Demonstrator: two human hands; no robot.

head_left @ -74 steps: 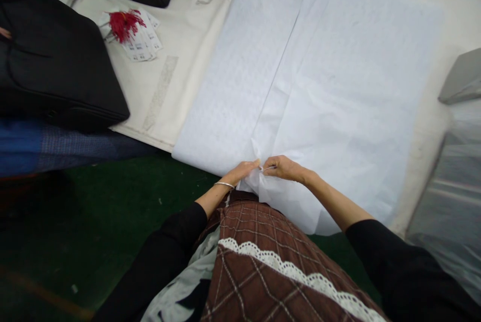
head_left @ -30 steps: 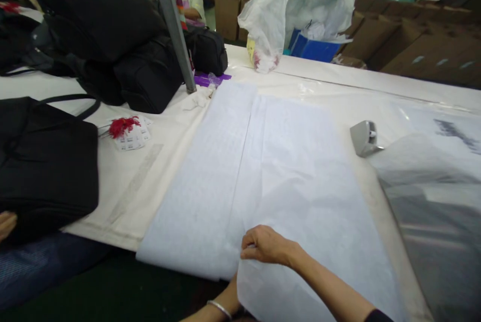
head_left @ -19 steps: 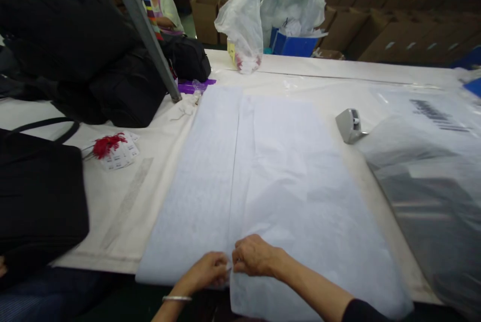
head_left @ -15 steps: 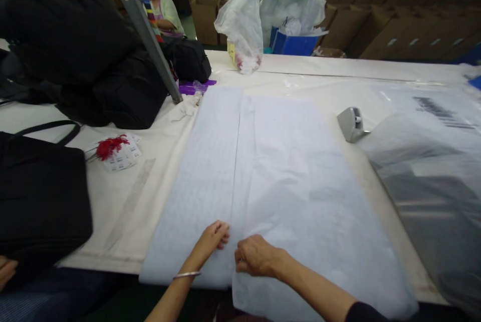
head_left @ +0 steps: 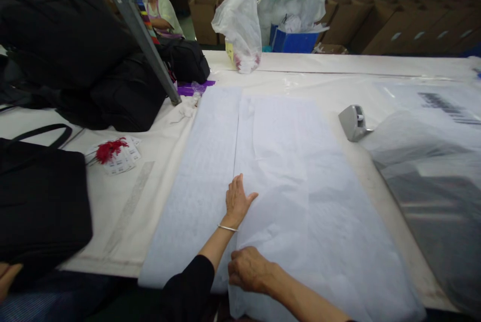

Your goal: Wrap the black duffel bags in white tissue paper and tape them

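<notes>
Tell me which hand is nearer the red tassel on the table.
Left. The left hand lies flat on the white paper, off to the right of the red tassel. The right hand curls on the paper's near edge, farther from it.

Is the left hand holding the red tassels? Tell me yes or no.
No, the left hand lies flat and open on the white paper, with the red tassels lying apart to its left.

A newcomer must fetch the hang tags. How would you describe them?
On the long white table, look left of the white tissue paper, toward the flat black bag. The hang tags lie between them: a small fan of white printed cards, alone in having bright red strings.
</notes>
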